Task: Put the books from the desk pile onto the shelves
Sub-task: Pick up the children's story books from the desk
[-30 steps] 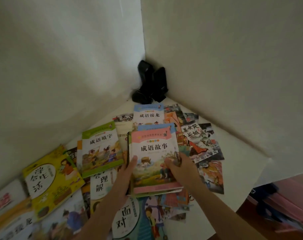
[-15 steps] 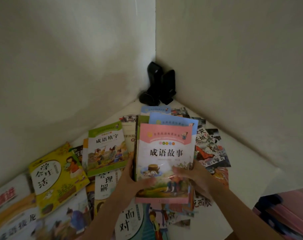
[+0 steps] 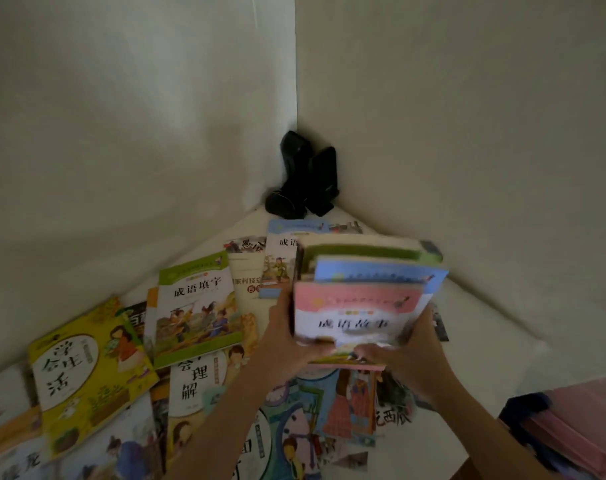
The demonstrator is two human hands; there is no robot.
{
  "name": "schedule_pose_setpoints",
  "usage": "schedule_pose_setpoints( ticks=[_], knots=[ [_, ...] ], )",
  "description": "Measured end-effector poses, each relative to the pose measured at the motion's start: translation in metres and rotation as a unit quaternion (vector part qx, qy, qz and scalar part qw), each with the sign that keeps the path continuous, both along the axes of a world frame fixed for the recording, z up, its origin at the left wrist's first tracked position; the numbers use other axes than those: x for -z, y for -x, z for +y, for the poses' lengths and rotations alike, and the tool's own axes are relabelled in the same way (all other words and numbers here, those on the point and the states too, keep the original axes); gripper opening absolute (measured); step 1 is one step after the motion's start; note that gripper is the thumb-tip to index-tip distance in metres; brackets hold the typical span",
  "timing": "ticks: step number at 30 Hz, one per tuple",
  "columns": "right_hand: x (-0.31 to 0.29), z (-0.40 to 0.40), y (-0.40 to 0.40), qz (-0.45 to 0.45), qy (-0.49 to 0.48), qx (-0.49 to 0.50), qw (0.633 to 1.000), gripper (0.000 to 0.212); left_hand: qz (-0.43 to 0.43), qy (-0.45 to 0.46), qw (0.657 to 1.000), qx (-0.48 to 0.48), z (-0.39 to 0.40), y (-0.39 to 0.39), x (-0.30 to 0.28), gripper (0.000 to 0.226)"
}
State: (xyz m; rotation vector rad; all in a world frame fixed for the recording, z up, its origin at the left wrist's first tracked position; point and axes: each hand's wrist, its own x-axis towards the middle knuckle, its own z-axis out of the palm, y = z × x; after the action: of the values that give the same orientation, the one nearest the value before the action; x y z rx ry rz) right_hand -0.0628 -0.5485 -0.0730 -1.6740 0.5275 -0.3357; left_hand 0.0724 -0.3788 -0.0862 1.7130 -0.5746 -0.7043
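I hold a small stack of books (image 3: 360, 306) lifted above the desk, a pink-topped cover facing me, with a blue one and a green one behind it. My left hand (image 3: 287, 341) grips the stack's left edge and my right hand (image 3: 408, 355) grips its lower right edge. Below and to the left, many more picture books lie spread over the white desk (image 3: 474, 327), among them a green-covered book (image 3: 196, 306) and a yellow book (image 3: 83, 372). No shelves are in view.
Two black speakers (image 3: 305, 178) stand in the corner where two pale walls meet. Pink and dark things (image 3: 571, 431) lie off the desk's edge at the lower right.
The stack has risen off the desk pile and moved up and to the right, tilting toward me. Both hands have kept their grip on its sides.
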Motion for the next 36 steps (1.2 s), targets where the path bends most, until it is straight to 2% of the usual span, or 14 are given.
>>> schedule_pose_setpoints(
  ticks=[2,5,8,13,20,23,26,30,33,36],
  knots=[
    [0.005,0.01,0.001,0.011,0.002,0.008,1.0,0.09,0.021,-0.005,1.0,-0.01,-0.004,0.006,0.003,0.1],
    [0.018,0.017,-0.002,0.004,0.041,0.038,0.998,0.106,0.004,-0.009,1.0,-0.029,-0.006,0.009,0.01,0.091],
    [0.024,0.012,-0.002,0.003,0.033,0.045,0.998,0.091,-0.009,-0.021,1.0,-0.016,-0.005,0.006,0.013,0.092],
    [0.043,-0.001,0.01,0.032,0.016,0.006,0.999,0.072,-0.022,-0.032,0.999,0.001,0.003,0.0,0.017,0.079],
    [0.047,0.0,0.012,0.023,0.032,0.009,0.999,0.068,-0.011,0.014,0.998,-0.067,0.007,0.004,0.012,0.078],
    [0.02,0.001,0.004,-0.002,0.029,-0.012,1.0,0.065,-0.01,0.051,0.995,-0.089,0.016,-0.002,-0.012,0.086],
    [-0.029,0.016,-0.018,-0.04,0.036,-0.042,0.998,0.062,-0.025,0.095,0.987,-0.126,0.041,-0.011,-0.057,0.08],
    [-0.094,0.063,-0.053,-0.109,0.057,-0.107,0.987,0.065,-0.091,0.12,0.97,-0.192,0.097,-0.013,-0.124,0.079],
    [-0.136,0.119,-0.078,-0.158,0.087,-0.164,0.97,0.066,-0.146,0.144,0.941,-0.27,0.158,0.0,-0.171,0.083],
    [-0.176,0.192,-0.094,-0.208,0.085,-0.235,0.946,0.063,-0.222,0.151,0.893,-0.362,0.231,0.029,-0.217,0.089]
  ],
)
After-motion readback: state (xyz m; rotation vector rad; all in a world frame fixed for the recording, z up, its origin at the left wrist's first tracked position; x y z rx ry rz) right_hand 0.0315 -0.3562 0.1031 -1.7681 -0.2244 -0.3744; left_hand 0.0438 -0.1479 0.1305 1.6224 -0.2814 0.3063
